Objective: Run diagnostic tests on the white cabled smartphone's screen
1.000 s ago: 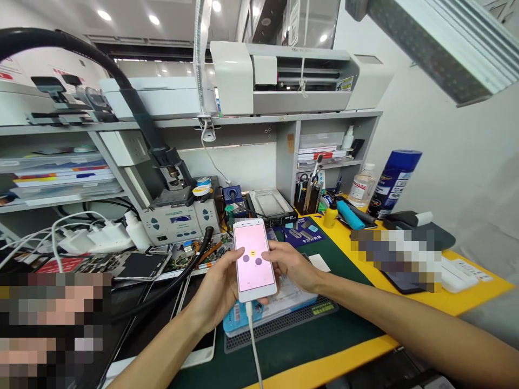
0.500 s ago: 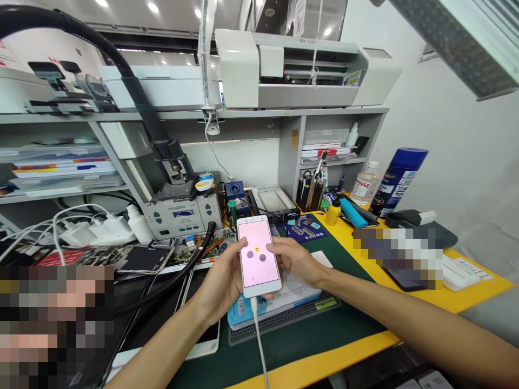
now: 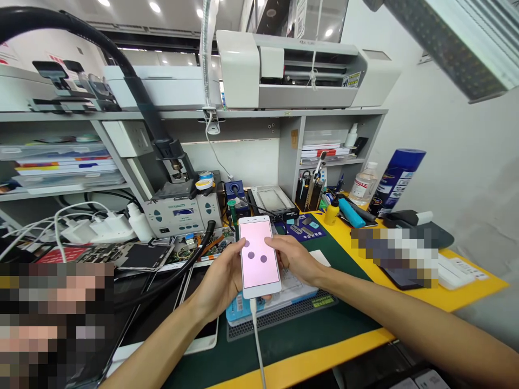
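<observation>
A white smartphone [image 3: 259, 275] is held upright-tilted between both hands, its pink screen lit with several dark round dots. My left hand [image 3: 227, 270] grips its left edge, the thumb lying along the side of the screen. From the other side my right hand [image 3: 294, 256] holds the right edge, with its thumb over the upper part of the glass; its other fingers are partly hidden behind the phone. A white cable [image 3: 257, 329] is plugged into the phone's bottom end and runs down toward me. Beneath the phone lies a blue-and-white package [image 3: 275, 305] on a dark mesh-patterned pad [image 3: 284, 320].
A soldering station [image 3: 178, 216] stands behind at left, near circuit boards and a large white-framed tablet [image 3: 208, 341]. A black hose [image 3: 178, 283] crosses it. At right are a tool holder [image 3: 308, 193], a yellow bottle [image 3: 331, 214] and a blue spray can [image 3: 399, 181].
My right thumb has shifted slightly up and left on the screen. The small yellow icon among the dots is gone. Both hands still hold the phone.
</observation>
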Demonstrator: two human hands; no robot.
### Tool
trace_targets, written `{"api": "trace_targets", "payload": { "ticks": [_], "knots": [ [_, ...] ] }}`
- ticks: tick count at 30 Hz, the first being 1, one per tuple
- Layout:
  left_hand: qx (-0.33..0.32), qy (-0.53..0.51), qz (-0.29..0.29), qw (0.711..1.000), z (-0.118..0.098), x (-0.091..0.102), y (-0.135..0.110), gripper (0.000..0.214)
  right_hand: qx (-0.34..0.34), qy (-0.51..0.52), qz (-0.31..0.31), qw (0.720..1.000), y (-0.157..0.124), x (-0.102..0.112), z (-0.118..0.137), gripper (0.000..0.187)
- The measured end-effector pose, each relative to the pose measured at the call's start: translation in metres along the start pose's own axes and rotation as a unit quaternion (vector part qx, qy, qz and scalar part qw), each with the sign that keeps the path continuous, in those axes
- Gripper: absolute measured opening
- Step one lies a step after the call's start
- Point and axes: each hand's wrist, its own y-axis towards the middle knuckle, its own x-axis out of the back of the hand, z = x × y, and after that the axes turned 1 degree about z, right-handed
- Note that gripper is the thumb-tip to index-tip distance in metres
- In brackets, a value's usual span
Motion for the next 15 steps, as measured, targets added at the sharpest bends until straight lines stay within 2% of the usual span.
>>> {"api": "trace_targets", "payload": {
  "ticks": [6,12,15],
  "knots": [
    [-0.001,0.0,0.012,1.0,0.0011,0.0034,-0.0015,0.046,-0.001,0.013,0.015,1.0,-0.0014,0.0008,0.0005,0.039],
    [-0.003,0.047,0.005,0.999,0.0016,0.0034,-0.0042,0.074,-0.021,-0.008,-0.01,1.0,0.0009,0.0031,-0.0007,0.04],
    [-0.007,0.067,0.014,0.998,0.0032,0.0048,-0.0039,0.078,-0.031,-0.02,-0.02,0.999,0.0016,0.0021,0.0012,0.038]
  ]
}}
